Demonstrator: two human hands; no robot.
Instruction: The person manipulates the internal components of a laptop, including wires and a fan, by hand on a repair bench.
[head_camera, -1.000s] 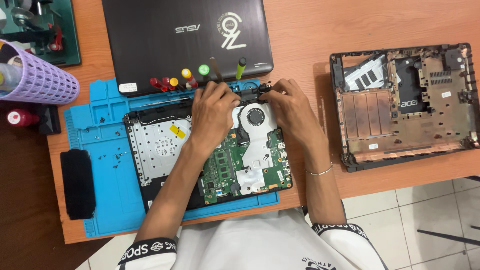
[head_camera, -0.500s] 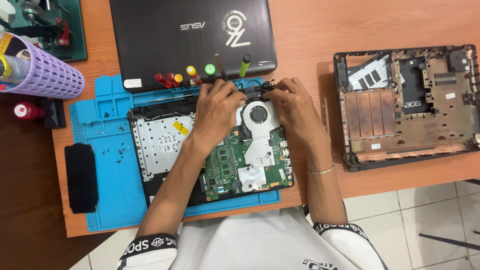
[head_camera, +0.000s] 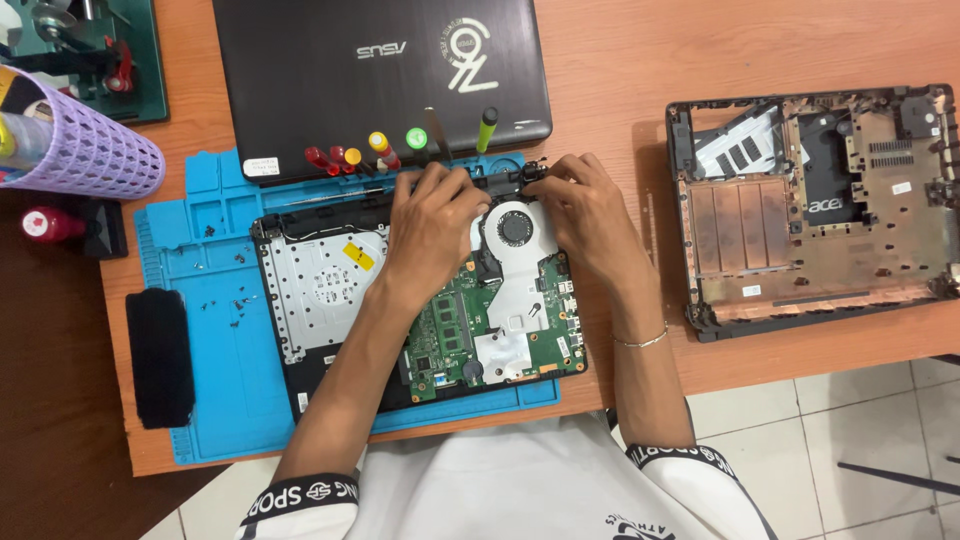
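head view: i've got l hand (head_camera: 432, 218) & r hand (head_camera: 578, 205) both pinching the hinge bar (head_camera: 500, 181) at laptop (head_camera: 420, 300) rear; best lift evenly, no twist near fan (head_camera: 515, 225).

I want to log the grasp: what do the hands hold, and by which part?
Both the left hand and the right hand grip the far edge of the opened laptop, at its black hinge strip.

The blue work mat (head_camera: 215, 340) looks like soft, matt rubber. The table (head_camera: 600, 70) is smooth orange wood. The closed laptop lid (head_camera: 380, 70) is dark, slightly shiny plastic. The fan cover (head_camera: 505, 290) is dull grey metal.
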